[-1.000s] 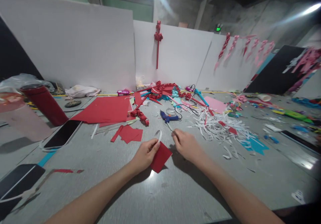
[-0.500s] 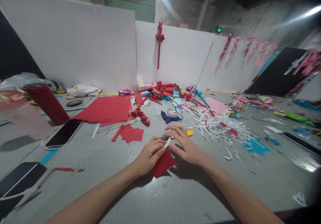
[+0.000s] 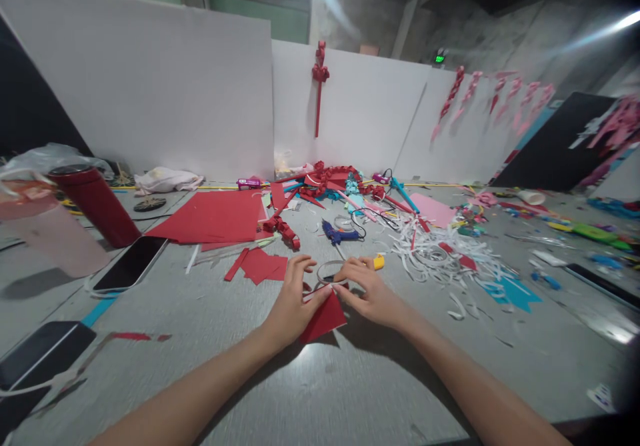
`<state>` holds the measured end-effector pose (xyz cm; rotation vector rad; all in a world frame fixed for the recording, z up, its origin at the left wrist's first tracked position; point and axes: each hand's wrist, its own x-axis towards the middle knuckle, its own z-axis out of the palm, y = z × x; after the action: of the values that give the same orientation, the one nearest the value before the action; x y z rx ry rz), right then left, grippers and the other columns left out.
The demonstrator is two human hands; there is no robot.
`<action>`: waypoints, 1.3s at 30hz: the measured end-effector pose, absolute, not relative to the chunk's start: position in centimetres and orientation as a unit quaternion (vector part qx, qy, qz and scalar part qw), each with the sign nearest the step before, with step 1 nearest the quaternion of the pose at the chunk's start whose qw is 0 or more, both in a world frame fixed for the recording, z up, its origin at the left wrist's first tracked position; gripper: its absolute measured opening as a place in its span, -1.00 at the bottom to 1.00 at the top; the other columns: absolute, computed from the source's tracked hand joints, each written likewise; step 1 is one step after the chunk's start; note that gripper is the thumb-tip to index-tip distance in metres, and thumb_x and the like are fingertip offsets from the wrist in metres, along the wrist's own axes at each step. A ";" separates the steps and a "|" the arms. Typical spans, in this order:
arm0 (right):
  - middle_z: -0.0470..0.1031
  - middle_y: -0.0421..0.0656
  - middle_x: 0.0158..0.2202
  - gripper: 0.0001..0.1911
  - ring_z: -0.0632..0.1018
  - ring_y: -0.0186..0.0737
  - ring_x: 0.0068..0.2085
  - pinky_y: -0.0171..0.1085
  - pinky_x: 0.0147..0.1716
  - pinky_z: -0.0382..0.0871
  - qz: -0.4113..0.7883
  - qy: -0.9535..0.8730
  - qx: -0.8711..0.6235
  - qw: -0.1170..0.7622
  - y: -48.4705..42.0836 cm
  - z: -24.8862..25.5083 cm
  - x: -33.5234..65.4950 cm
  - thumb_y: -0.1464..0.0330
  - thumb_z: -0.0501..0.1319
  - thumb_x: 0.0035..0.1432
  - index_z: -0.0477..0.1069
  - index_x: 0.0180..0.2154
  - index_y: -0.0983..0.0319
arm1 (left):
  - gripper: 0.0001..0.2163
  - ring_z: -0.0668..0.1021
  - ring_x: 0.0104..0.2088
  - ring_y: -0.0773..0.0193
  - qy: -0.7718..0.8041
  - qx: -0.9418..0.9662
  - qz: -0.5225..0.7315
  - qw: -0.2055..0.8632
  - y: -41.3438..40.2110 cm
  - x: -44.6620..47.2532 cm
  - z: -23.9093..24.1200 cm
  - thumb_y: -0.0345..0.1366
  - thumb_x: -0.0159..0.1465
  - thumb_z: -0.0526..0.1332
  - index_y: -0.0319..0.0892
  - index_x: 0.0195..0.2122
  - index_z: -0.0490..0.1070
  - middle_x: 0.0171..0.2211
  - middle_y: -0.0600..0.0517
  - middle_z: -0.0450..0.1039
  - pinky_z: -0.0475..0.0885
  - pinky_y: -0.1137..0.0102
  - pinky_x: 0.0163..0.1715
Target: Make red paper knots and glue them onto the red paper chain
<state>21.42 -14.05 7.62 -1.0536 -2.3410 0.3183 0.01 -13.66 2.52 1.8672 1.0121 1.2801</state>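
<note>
A folded-looking red paper piece [image 3: 325, 321] is held slightly above the grey table, low between my hands. My left hand [image 3: 291, 301] grips its upper left part, thumb along the top edge and the other fingers raised behind. My right hand [image 3: 369, 291] pinches the top corner with thumb and forefinger, close to the left thumb tip. A thin pale strip [image 3: 321, 267] curls in a loop just beyond the fingertips; which hand holds it, I cannot tell. Behind my right hand shows the yellow end of a tool [image 3: 379, 262], its rest mostly hidden.
A blue glue gun [image 3: 340, 233] lies ahead. Right of it is a heap of white paper strips [image 3: 430, 253]. Red sheets [image 3: 215, 216] and small red pieces [image 3: 260, 265] lie left. A phone [image 3: 129, 264], a red flask [image 3: 97, 206] and a pale cup [image 3: 55, 233] stand further left.
The white strip between my hands has given way to a pale loop beyond them. My left fingers have lifted and spread, and my right hand has closed onto the paper's top corner.
</note>
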 end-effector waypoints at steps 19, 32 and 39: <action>0.44 -0.25 -0.45 -0.79 0.42 -0.21 -0.29 -0.14 -0.08 0.07 -0.039 -0.859 -0.413 0.300 -12.6 6.4 22.3 0.39 0.21 0.32 0.33 -0.41 0.20 | -0.76 0.54 -0.35 0.22 0.417 0.736 0.385 0.369 -13.3 0.1 2.4 -0.17 0.35 0.26 -0.18 -0.38 0.59 -0.39 0.01 0.58 0.34 0.38 -0.30; 0.65 -0.13 -0.23 -0.74 0.53 -0.10 -0.11 0.00 0.11 0.05 0.011 -0.866 -0.432 0.251 -12.7 7.2 22.6 0.22 0.19 0.44 0.56 -0.27 0.16 | -0.74 0.61 -0.24 0.16 0.392 0.691 0.429 0.429 -13.0 -0.1 1.9 -0.13 0.37 0.24 -0.16 -0.20 0.67 -0.24 -0.05 0.67 0.42 0.35 -0.19; 0.60 -0.18 -0.32 -0.77 0.52 -0.13 -0.18 -0.15 -0.06 0.25 0.205 -0.789 -0.467 0.342 -13.4 6.1 20.6 0.25 0.22 0.40 0.51 -0.32 0.19 | -0.72 0.59 -0.29 0.18 0.413 0.682 0.441 0.412 -13.1 -0.2 2.1 -0.07 0.34 0.28 -0.18 -0.28 0.66 -0.30 -0.05 0.63 0.40 0.37 -0.25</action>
<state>20.61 -13.37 6.13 -1.2142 -2.0519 0.5331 -0.16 -13.10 2.12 1.7145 1.0402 1.1105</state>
